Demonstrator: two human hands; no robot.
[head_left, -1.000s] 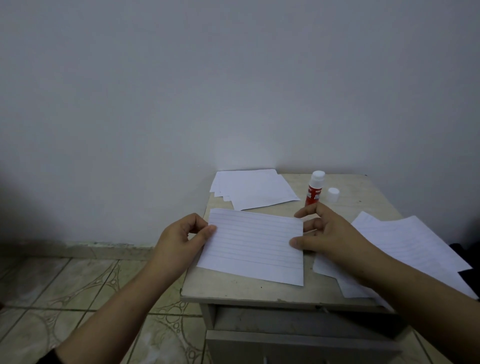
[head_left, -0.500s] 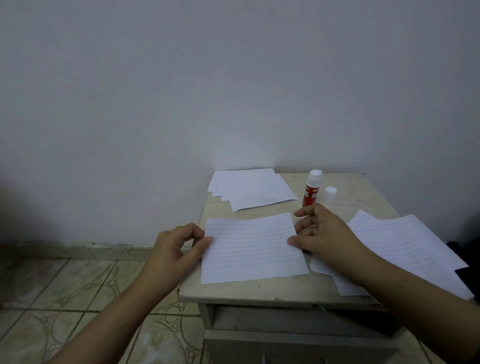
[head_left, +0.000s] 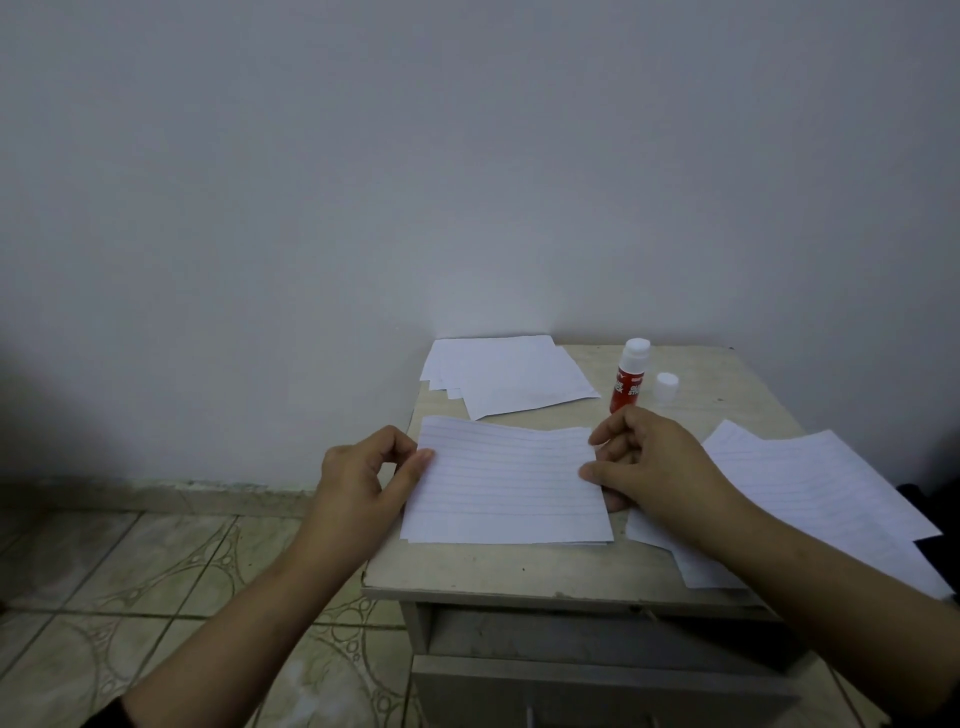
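Observation:
A lined white sheet (head_left: 506, 486) lies on the small beige table (head_left: 519, 571), near its front edge. My left hand (head_left: 363, 475) pinches the sheet's left edge between thumb and curled fingers. My right hand (head_left: 654, 462) holds the right edge, thumb on top and fingers curled behind it. The sheet's far edge looks slightly wavy and raised.
A fanned stack of white papers (head_left: 506, 376) lies at the table's back left. An uncapped red glue stick (head_left: 629, 374) stands behind my right hand, its white cap (head_left: 666, 387) beside it. More lined sheets (head_left: 810, 493) lie at the right. A drawer (head_left: 597, 691) sits below; tiled floor at left.
The sheet has turned from skewed to nearly square with the table's front edge. Both hands shifted slightly with it and kept hold of its side edges.

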